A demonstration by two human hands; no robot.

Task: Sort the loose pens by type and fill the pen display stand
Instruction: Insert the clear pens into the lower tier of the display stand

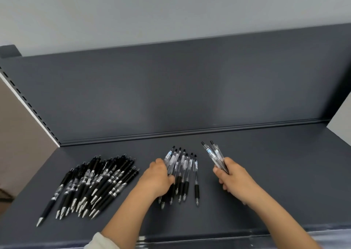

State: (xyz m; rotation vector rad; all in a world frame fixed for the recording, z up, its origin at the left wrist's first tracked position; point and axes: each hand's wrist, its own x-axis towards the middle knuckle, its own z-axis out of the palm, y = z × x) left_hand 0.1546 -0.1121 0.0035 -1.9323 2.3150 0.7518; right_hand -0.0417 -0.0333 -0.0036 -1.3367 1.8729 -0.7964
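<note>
The left hand [159,178] lies knuckles-up on the left edge of a row of clear-barrelled pens with black rubber grips [187,170]. Its fingers are curled down over the leftmost pens, gathering them against the palm; how many it actually clasps cannot be told. The right hand [232,176] is closed in a fist round a small bundle of clear pens [213,153], held above the shelf just right of that row. The bundle's black push-button ends fan up and away from the person, and its lower ends are hidden inside the fist.

The row of clear-barrelled pens lies on a dark grey metal shelf [275,172]. The pens run roughly parallel, with buttons towards the shelf's upright grey back panel [171,96] and metal tips towards the person. One pen sits slightly apart at the row's right edge. Several carry white barcode labels near the top.

Well to the left of the row is a heap of black-barrelled pens with silver tips [91,184]. They overlap one another and slant, tips pointing down-left. One of them has strayed to the heap's far left.

A white sleeve cuff [98,239] shows on the left forearm, nearer the person than the row.
</note>
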